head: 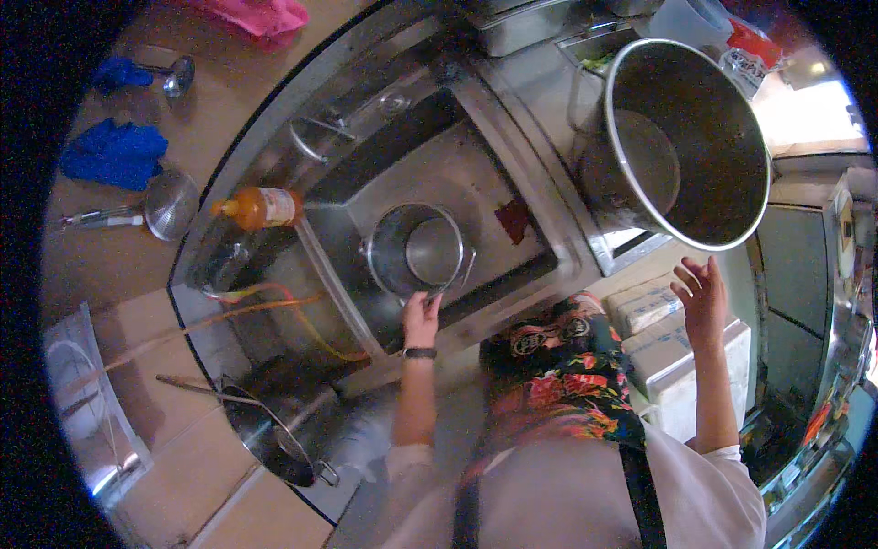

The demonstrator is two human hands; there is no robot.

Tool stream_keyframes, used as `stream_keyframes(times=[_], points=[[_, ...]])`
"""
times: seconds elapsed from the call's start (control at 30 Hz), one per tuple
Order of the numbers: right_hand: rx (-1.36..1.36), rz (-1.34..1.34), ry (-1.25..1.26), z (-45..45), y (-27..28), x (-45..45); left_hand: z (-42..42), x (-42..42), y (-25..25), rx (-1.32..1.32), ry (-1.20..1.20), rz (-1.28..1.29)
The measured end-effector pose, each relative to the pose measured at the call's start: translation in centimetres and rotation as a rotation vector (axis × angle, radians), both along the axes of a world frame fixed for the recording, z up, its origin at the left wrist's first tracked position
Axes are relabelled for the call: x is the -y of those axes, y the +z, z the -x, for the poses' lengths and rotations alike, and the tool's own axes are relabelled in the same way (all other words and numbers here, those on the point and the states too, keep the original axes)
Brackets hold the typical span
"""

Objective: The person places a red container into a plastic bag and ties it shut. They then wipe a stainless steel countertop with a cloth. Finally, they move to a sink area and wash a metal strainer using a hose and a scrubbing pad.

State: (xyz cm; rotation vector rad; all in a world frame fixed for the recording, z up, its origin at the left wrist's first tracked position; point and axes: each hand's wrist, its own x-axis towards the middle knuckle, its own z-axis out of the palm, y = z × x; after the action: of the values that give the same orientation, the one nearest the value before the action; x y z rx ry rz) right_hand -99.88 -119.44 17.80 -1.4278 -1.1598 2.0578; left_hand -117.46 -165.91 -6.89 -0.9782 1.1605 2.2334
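My left hand (420,321), with a dark band at the wrist, grips the near rim of a small metal pot (383,250). The pot has side handles and nothing can be made out inside it. It is held over the basin of a stainless steel sink (473,165); whether it touches the bottom I cannot tell. My right hand (703,298) is raised just below the rim of a large, deep metal pot (713,123), its fingers apart and holding nothing. That pot stands tilted in my view on the steel counter right of the sink.
A dark red scrap (514,221) lies in the basin. An orange plastic bottle (264,208) rests on the sink's left edge, by a hose (274,304). A pan (267,432) is at lower left. Blue cloths (115,154) and a strainer (171,206) hang at left. Boxes (648,302) stand below my right hand.
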Motion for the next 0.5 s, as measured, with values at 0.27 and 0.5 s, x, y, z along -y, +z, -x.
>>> stream_keyframes(times=[0.27, 0.5], points=[[0.147, -0.167, 0.517, 2.6, -5.5, 18.5, 6.6, 2.1, -14.6, -0.246, -0.363, 0.56], [0.295, -0.155, 0.621, 2.5, -7.8, 26.0, 9.7, 0.9, -8.9, 0.102, -0.013, 0.124]])
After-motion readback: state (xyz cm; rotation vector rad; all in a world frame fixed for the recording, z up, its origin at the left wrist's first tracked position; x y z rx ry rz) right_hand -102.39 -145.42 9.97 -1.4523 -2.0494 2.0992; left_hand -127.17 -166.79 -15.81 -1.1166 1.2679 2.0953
